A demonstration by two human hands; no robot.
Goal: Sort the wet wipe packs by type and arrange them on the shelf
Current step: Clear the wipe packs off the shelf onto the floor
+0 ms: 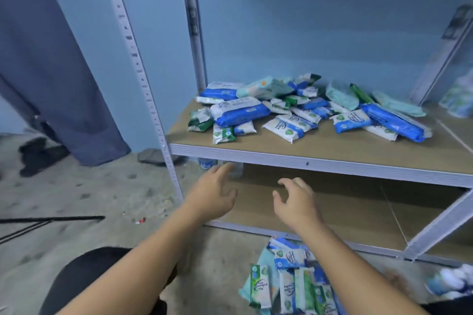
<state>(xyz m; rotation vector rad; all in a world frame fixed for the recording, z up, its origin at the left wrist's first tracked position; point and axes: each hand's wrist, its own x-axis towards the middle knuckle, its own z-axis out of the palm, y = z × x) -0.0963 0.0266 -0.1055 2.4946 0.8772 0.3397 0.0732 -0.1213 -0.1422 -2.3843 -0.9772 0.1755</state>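
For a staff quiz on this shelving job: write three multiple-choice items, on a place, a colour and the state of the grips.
1. The jumbled heap of blue, green and white plastic wet wipe packs lies: A in a bucket; B on the upper wooden shelf board; C on a chair.
2. The painted wall behind it is: A red; B yellow; C light blue.
3. The bare left-hand grip and bare right-hand grip: A hold nothing; B each pinch a pack; C share a broom.
Key: B, the heap rests there; C, plainly light blue; A, both loosely open, empty.
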